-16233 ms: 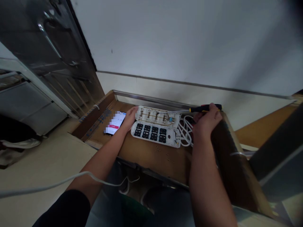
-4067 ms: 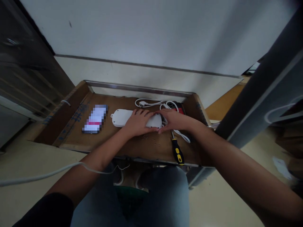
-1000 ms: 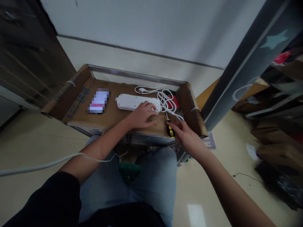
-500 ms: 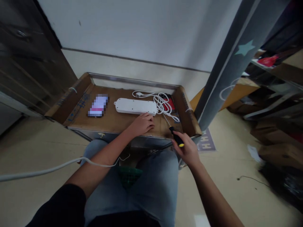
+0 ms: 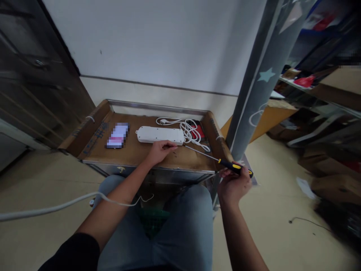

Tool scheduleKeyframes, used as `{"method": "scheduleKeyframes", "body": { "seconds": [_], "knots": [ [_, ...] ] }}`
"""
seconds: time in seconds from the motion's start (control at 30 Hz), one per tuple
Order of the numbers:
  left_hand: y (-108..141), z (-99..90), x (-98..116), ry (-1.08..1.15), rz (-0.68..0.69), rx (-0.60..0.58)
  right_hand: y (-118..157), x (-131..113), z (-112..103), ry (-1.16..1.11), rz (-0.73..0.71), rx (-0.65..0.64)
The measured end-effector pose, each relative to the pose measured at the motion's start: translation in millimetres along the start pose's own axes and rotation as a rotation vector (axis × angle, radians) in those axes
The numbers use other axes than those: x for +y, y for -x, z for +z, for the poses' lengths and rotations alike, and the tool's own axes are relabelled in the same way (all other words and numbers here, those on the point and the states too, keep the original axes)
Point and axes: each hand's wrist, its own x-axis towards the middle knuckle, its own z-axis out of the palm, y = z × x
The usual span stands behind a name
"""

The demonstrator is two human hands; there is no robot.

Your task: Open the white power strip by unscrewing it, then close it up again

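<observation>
A white power strip (image 5: 160,134) lies on the cardboard-lined tray, its screw-holed side facing up. My left hand (image 5: 159,152) is at its near edge, thumb and fingers pinched together; whatever is between them is too small to make out. My right hand (image 5: 235,184) grips a black and yellow screwdriver (image 5: 229,165) by the handle, beyond the tray's right front corner. The screwdriver's shaft points left, its tip close to my left fingertips. Tiny dark bits (image 5: 175,154) lie on the cardboard below those fingers. The strip's white cord (image 5: 189,131) is coiled at its right end.
A phone (image 5: 117,135) with a blurred screen lies at the left of the tray (image 5: 96,152). Behind the cord is a red and black item (image 5: 197,131). A grey post (image 5: 251,90) stands right of the tray, with cardboard boxes (image 5: 335,188) farther right.
My right hand has moved right and turned, so the screwdriver now lies flatter and points left. My left hand has shifted left and its fingers have come into a pinch. The view has shifted slightly.
</observation>
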Motion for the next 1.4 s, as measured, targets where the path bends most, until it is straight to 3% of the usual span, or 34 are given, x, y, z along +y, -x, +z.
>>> {"method": "scheduleKeyframes", "body": {
  "seconds": [0.17, 0.27, 0.47, 0.63, 0.73, 0.87, 0.97, 1.1, 1.3, 1.4],
  "knots": [
    [-5.2, -3.5, -2.8, 0.283, -0.130, 0.085, 6.0, -4.5, 9.9, -0.103, 0.074, -0.029],
    [-10.2, -5.0, -6.9, 0.460, -0.191, 0.180, 3.8, -5.1, 28.7, -0.158, 0.106, -0.052],
    [-14.2, -8.5, -9.3, 0.723, -0.244, 0.342, -31.5, 10.9, 99.2, -0.292, 0.206, -0.174],
    [-19.2, -20.9, -2.1, 0.775, -0.214, 0.449, -76.3, 31.4, 162.2, -0.417, 0.287, -0.180],
    [-36.2, -34.7, 3.0, 0.756, -0.189, 0.436, -99.6, 34.4, 194.4, -0.487, 0.333, -0.197],
    [-76.8, -51.2, 4.4, 0.698, -0.193, 0.339, -123.3, 38.2, 227.0, -0.553, 0.386, -0.239],
    [-109.3, -59.6, -0.1, 0.644, -0.209, 0.262, -136.7, 49.7, 236.8, -0.578, 0.423, -0.246],
    [-134.5, -68.1, -7.3, 0.582, -0.210, 0.193, -151.0, 67.7, 230.4, -0.607, 0.460, -0.209],
    [-133.3, -75.1, -3.9, 0.590, -0.139, 0.235, -160.7, 66.5, 219.0, -0.635, 0.448, -0.168],
    [-129.2, -73.4, -2.7, 0.619, -0.167, 0.216, -157.8, 61.8, 219.9, -0.632, 0.443, -0.177]
  ]
}}
